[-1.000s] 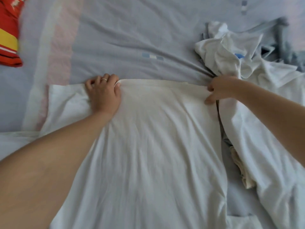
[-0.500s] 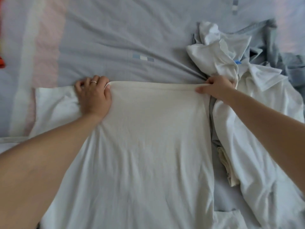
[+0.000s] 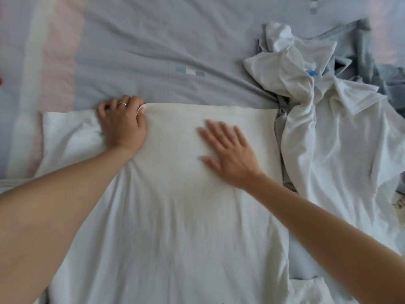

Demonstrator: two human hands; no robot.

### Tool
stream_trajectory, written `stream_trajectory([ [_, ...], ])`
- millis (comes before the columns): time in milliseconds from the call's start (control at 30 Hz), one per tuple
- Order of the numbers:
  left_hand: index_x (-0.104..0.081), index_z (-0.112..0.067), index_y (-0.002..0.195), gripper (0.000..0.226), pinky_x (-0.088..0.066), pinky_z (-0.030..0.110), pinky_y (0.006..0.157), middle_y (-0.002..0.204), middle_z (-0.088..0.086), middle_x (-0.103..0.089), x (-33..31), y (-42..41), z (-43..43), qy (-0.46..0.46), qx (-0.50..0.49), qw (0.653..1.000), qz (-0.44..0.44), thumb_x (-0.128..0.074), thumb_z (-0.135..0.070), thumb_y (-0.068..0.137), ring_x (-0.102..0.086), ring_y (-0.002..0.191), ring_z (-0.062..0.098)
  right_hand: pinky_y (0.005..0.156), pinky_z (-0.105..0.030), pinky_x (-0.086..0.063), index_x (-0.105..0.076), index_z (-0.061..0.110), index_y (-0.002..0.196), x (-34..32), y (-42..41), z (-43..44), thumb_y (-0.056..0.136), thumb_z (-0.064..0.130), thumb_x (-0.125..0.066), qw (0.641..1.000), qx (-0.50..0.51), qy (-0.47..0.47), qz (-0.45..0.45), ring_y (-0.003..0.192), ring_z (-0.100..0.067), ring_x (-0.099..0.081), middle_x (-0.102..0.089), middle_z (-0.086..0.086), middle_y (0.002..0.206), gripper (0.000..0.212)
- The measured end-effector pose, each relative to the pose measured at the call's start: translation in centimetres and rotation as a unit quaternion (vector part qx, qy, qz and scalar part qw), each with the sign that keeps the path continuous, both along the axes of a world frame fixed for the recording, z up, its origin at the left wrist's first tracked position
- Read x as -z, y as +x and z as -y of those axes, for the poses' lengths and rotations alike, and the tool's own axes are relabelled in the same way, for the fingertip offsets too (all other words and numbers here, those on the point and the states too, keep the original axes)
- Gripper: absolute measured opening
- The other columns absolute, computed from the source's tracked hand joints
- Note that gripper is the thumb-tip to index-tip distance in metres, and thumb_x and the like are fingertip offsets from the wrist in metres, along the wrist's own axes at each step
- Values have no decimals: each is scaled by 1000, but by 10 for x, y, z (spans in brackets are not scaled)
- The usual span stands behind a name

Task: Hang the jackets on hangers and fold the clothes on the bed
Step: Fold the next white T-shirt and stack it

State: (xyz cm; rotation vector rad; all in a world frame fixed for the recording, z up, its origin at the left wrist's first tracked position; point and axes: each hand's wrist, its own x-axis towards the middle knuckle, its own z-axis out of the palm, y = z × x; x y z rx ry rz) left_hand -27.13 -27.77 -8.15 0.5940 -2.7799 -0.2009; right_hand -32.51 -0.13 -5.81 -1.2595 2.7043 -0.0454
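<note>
The right hand is motion-blurred, and the white garment runs off the bottom edge.

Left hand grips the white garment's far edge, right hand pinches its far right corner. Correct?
No. The head view shows the right hand pinching nothing: it lies flat, fingers straight, on the white garment. The left hand does grip the far edge.

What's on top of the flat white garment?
On the flat white fabric garment: right hand lying flat, left hand gripping its far edge. Anything beneath is covered.
</note>
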Motion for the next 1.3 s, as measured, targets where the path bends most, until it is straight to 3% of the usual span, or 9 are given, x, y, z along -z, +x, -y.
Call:
stream_trajectory([
  [200,-57,-18,94,15,-25,41,87,96,10,-60,0,-3,-2,6,2,1000,-8,-44,-25,88,-50,91,32,119,-39,7,2,8,152,-13,-58,-34,100,42,-27,934,352,32,49,147,-26,5,6,-13,160,69],
  [267,-56,-19,93,13,-27,41,86,94,9,-60,-5,2,1,7,-10,1000,-10,-45,-25,88,-51,89,32,119,-40,9,-1,7,152,-24,-28,16,100,35,-27,954,298,-20,-6,148,-27,4,4,-12,160,65],
  [367,-56,-19,88,11,-28,40,79,87,7,-62,-6,-1,-7,22,7,1000,-14,-47,-26,87,-55,83,31,117,-39,7,-5,17,153,-19,27,96,99,31,-24,973,197,-100,70,148,-24,-1,-1,0,161,59],
  [467,-59,-18,85,12,-30,39,75,81,8,-66,-12,-3,6,62,1,998,-7,-52,-27,85,-60,80,32,116,-42,11,-3,29,152,-2,52,162,101,31,-25,938,310,-107,111,148,-18,3,3,10,160,56],
  [567,-60,-16,90,14,-38,37,77,86,8,-69,-28,-12,28,148,54,987,44,-61,-29,86,-63,85,33,117,-42,9,-10,34,152,14,41,174,97,32,-29,917,379,-115,39,148,-16,-3,-3,8,161,58],
  [767,-54,-19,90,22,-35,42,83,96,4,-58,-55,49,129,28,152,979,133,-69,-32,80,-55,98,30,115,-41,6,-17,31,152,16,44,173,90,34,-32,923,372,-103,11,147,-19,-11,-11,4,160,63],
  [967,-57,-16,90,33,-48,44,81,99,0,-46,-58,85,174,220,109,951,188,-81,-29,71,-53,88,25,115,-41,3,-20,30,151,14,42,176,87,33,-34,920,382,-89,3,146,-19,-14,-15,4,160,66],
  [1067,-53,-15,99,41,-48,40,72,98,-1,-50,-54,94,175,259,65,950,160,-82,-19,69,-51,72,19,117,-44,0,-20,30,151,14,44,181,86,32,-34,920,383,-84,3,146,-20,-15,-15,3,160,67],
  [1300,-51,-21,82,26,-45,36,67,76,-4,-53,-46,89,176,359,14,929,90,-73,-14,70,-49,61,14,117,-44,-2,-20,29,151,13,44,185,83,33,-33,918,387,-84,-9,146,-20,-16,-16,3,159,69],
])
